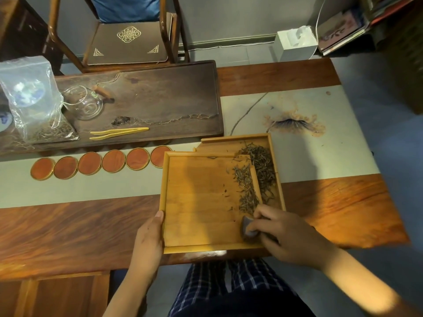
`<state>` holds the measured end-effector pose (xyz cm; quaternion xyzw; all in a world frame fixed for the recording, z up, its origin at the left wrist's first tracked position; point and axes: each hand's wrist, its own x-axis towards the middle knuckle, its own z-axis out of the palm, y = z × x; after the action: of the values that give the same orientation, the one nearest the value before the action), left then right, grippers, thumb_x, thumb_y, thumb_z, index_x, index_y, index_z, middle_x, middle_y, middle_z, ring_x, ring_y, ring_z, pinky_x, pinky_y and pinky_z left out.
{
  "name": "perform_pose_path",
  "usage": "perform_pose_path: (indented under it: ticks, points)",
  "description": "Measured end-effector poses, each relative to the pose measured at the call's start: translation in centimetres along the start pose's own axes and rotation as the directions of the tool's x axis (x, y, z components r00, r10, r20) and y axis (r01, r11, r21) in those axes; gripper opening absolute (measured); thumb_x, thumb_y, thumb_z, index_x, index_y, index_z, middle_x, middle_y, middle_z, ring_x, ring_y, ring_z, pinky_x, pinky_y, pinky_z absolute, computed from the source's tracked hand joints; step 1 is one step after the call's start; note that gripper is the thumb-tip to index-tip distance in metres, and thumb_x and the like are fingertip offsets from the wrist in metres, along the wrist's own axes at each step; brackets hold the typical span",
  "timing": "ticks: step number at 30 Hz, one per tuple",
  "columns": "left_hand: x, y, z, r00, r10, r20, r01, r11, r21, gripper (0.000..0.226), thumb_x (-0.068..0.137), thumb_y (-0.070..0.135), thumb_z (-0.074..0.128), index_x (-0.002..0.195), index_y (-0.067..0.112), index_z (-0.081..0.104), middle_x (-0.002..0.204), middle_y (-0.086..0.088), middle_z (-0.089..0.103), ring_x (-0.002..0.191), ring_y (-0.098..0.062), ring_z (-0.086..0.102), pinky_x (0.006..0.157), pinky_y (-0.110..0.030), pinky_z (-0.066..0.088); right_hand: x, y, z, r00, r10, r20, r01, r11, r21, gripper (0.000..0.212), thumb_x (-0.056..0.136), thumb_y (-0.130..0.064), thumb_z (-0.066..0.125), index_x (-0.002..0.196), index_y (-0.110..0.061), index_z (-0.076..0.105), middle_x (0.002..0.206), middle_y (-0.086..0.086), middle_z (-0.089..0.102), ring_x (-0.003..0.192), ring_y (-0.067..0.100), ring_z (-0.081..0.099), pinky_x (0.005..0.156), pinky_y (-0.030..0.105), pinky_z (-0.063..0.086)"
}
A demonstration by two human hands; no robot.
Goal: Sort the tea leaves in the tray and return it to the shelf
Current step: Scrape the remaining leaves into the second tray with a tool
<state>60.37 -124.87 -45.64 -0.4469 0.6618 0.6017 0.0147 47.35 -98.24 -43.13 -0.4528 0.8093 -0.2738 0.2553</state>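
Right hand (278,227): nearest me, pinching a small dark grey scraper (248,227) at the near right corner of the shallow square pale-wood tray (196,247).
Left hand (150,232): gripped the tray's left rim, thumb on top.
Dark loose tea leaves (246,191): lay directly beyond the scraper, in a strip running away from me along the right edge.
Second wooden tray (233,138): underneath, offset right, holding more leaves.

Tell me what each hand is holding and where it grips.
The left hand holds the wooden tray by its left rim. The right hand pinches a small dark scraper at its upper edge.
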Motion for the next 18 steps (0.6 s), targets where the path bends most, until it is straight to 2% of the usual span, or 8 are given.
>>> perform_pose_path:
  ticks: [3,7,11,13,16,18]
  points:
    - [0.0,0.0,-0.2,1.000,-0.001,-0.021,0.002,1.000,0.031,0.041,0.102,0.032,0.039,0.071,0.015,0.061,0.054,0.012,0.062,0.047,0.004,0.053,0.058,-0.030,0.039,0.8,0.4,0.2,0.999,0.025,-0.023,-0.026,0.999,-0.027,0.027,0.086,-0.018,0.046,0.103,-0.028,0.064,0.092,-0.007,0.050,0.071,0.007,0.050,0.053,0.031,0.046]
    - [-0.2,0.2,0.0,0.998,0.047,-0.043,-0.044,0.996,0.072,0.042,0.102,0.029,0.038,0.067,0.016,0.057,0.050,0.016,0.060,0.043,0.006,0.051,0.050,-0.017,0.041,2.3,1.0,-0.1,0.995,0.063,-0.080,-0.071,0.992,-0.100,0.024,0.087,-0.014,0.052,0.104,-0.020,0.066,0.093,-0.003,0.050,0.072,0.009,0.048,0.053,0.024,0.041]
    - [-0.4,0.3,-0.1,0.999,0.040,-0.027,-0.038,0.997,0.067,0.041,0.102,0.030,0.037,0.070,0.017,0.060,0.053,0.017,0.063,0.047,0.006,0.055,0.056,-0.027,0.038,4.1,1.5,-0.6,0.984,0.098,-0.149,-0.126,0.974,-0.191,0.022,0.090,-0.016,0.051,0.107,-0.017,0.065,0.092,-0.001,0.047,0.074,0.012,0.046,0.053,0.026,0.041]
    - [-0.4,0.2,-0.2,0.999,0.047,-0.019,-0.045,0.997,0.062,0.041,0.102,0.030,0.038,0.071,0.016,0.061,0.054,0.016,0.064,0.047,0.005,0.055,0.057,-0.028,0.039,4.8,1.9,-0.9,0.981,0.101,-0.167,-0.137,0.967,-0.217,0.023,0.090,-0.016,0.050,0.109,-0.017,0.064,0.093,-0.001,0.046,0.074,0.012,0.045,0.052,0.022,0.034]
    - [-0.4,-0.1,-0.3,0.998,0.068,-0.012,-0.067,0.996,0.064,0.041,0.102,0.029,0.037,0.072,0.014,0.060,0.054,0.017,0.064,0.047,0.005,0.055,0.049,-0.010,0.042,5.5,2.2,-1.0,0.979,0.104,-0.176,-0.143,0.963,-0.228,0.023,0.091,-0.017,0.050,0.110,-0.017,0.064,0.092,0.000,0.045,0.072,0.012,0.043,0.051,0.019,0.027]
    - [-0.3,-0.4,-0.4,0.998,0.060,-0.003,-0.060,0.996,0.060,0.041,0.102,0.030,0.038,0.073,0.013,0.061,0.055,0.016,0.064,0.048,0.005,0.055,0.046,-0.008,0.040,5.9,2.6,-0.9,0.976,0.111,-0.185,-0.153,0.961,-0.230,0.023,0.091,-0.017,0.051,0.111,-0.017,0.064,0.091,-0.001,0.044,0.072,0.011,0.043,0.051,0.021,0.029]
